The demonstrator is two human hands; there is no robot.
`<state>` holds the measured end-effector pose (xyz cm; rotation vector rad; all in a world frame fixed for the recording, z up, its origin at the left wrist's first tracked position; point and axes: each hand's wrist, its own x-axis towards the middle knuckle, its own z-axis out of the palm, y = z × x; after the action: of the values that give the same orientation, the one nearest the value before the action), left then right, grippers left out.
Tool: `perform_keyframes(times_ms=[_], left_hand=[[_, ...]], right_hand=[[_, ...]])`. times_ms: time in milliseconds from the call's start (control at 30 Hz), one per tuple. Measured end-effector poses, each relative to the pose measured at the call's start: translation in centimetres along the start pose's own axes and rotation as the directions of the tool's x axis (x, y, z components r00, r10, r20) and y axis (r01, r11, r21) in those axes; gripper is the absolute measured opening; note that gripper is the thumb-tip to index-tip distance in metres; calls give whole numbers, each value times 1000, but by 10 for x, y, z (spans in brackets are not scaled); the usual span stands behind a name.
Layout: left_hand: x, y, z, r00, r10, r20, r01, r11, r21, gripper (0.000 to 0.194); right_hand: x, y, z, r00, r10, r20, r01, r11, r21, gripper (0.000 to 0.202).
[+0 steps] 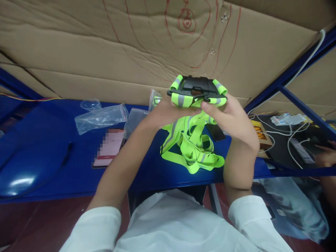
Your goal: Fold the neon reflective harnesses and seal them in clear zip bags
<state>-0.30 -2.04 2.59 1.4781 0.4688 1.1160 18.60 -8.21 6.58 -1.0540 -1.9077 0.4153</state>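
Black buckle (198,83) with lime straps (181,100) in half-curled hands (170,111) (228,113)

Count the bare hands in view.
3: left hand and right hand holding the black plastic frame with neon-yellow straps; co-worker's hand, far right. Others may be hidden.
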Motion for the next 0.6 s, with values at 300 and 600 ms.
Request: perform_keyframes(times_ms=[300, 600], left_hand=[[-7, -4, 11, 969, -100, 224, 69, 987, 142, 48], [-10, -13, 29, 845, -174, 506, 300, 937, -179, 35]], right_hand=[[-8, -19, -14, 990, -131, 52, 140, 938, -318, 24], [-7, -23, -12, 931, -114, -348, 14, 961, -276, 22]])
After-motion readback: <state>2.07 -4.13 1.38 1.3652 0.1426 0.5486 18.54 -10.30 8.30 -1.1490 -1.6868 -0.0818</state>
